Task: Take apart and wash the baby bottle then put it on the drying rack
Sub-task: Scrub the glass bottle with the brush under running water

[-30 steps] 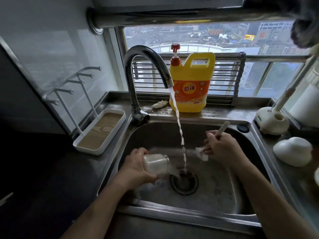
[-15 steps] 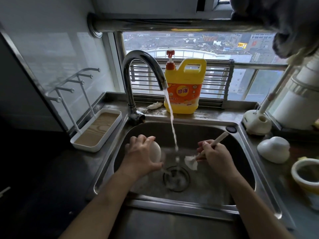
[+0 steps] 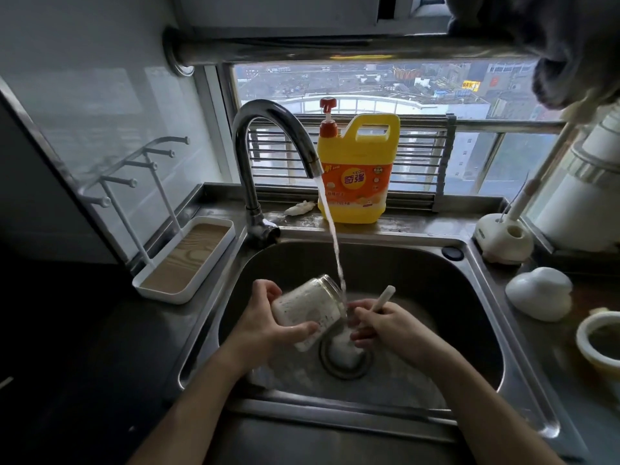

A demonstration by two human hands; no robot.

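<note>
My left hand (image 3: 265, 322) grips the clear bottle body (image 3: 310, 307), soapy inside, tilted with its open mouth up and to the right, just under the running water. My right hand (image 3: 385, 325) is closed on the white handle of a bottle brush (image 3: 384, 297). The brush's white sponge head (image 3: 344, 347) hangs below the hand, over the drain. Both hands are inside the steel sink (image 3: 469, 297). The white drying rack (image 3: 181, 260) with its pegs stands on the counter to the left of the sink.
The faucet (image 3: 268, 129) runs a stream into the sink. A yellow detergent jug (image 3: 355, 176) stands on the back ledge. A white brush holder (image 3: 503, 236), a white dome-shaped piece (image 3: 536, 293) and a small bowl (image 3: 597, 340) sit on the right counter.
My left hand has turned the bottle so its mouth now faces up toward the stream. My right hand has moved left, bringing the brush close to the bottle mouth.
</note>
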